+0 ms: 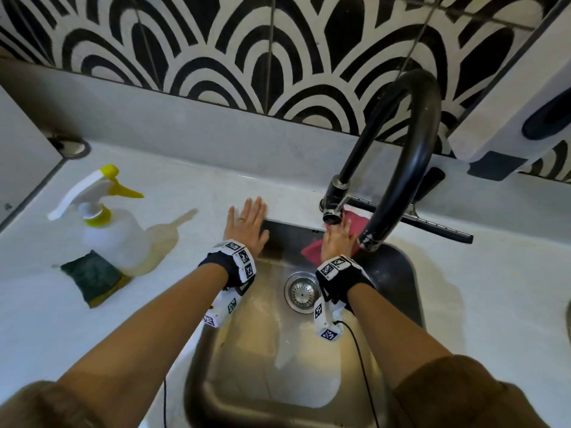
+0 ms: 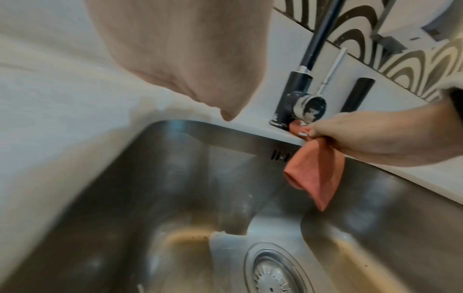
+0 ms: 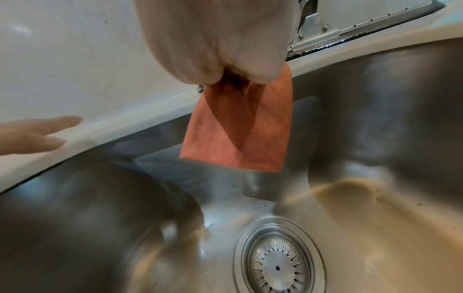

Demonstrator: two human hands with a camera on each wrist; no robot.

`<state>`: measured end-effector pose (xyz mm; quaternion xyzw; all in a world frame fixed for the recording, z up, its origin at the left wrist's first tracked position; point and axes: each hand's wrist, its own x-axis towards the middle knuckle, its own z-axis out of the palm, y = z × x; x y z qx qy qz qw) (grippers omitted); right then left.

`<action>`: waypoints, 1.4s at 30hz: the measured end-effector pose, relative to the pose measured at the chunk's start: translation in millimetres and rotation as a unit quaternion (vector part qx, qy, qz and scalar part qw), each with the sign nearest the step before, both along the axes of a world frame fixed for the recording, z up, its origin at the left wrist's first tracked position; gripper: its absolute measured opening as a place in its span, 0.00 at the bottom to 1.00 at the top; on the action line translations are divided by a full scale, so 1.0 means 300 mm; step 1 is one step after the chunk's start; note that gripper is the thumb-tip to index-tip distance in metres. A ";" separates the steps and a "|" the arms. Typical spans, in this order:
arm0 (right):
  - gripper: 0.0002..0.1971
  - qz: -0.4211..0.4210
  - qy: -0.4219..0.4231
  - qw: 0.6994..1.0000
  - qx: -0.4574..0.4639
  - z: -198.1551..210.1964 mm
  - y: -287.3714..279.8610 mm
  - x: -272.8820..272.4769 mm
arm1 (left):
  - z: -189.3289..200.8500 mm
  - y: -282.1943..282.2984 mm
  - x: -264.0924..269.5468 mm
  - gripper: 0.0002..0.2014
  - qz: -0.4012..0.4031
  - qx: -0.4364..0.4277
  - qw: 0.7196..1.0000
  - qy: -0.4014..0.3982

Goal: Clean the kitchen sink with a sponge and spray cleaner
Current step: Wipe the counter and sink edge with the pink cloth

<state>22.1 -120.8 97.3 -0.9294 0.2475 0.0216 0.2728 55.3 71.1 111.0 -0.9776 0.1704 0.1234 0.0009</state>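
The right hand [image 3: 215, 39] is pinching a pink microfibre cloth [image 3: 238, 126] against the tap base [image 2: 291, 105]; the left hand [image 1: 247, 225] is lying flat on the sink rim [image 1: 290, 219]. The sponge [image 1: 92, 278] and spray bottle [image 1: 108, 220] are sitting on the counter. The dangling cloth corner risks dragging grime back into the steel basin [image 3: 375, 218].

The sink [image 1: 234, 359] is set into the bench [image 1: 482, 304], its drain [image 1: 302, 291] toward the far side. The faucet [image 1: 401, 143] stands behind its far right rim. On the bench to the left, the spray bottle [image 1: 108, 223] stands just behind the sponge [image 1: 92, 278].
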 end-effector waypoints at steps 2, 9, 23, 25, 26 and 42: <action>0.21 0.003 0.007 1.000 0.025 0.007 0.022 -0.003 | -0.002 0.070 0.017 0.30 0.026 -0.007 1.000 0.002; 0.29 0.100 0.019 0.994 -0.041 0.001 0.194 0.046 | -0.032 0.223 0.046 0.28 0.064 -0.056 0.994 0.069; 0.27 0.234 0.016 0.972 -0.012 0.023 0.402 0.141 | -0.078 0.240 0.052 0.27 0.059 -0.089 0.993 0.041; 0.27 0.261 0.023 0.965 -0.002 0.033 0.449 0.138 | -0.085 0.245 0.055 0.27 0.060 -0.104 0.992 0.034; 0.26 0.274 0.028 0.961 0.006 0.037 0.470 0.135 | -0.085 0.248 0.059 0.26 0.062 -0.119 0.990 0.038; 0.28 0.387 0.075 0.919 -0.013 0.079 0.609 -0.087 | -0.018 0.376 -0.100 0.29 0.088 -0.171 0.980 0.051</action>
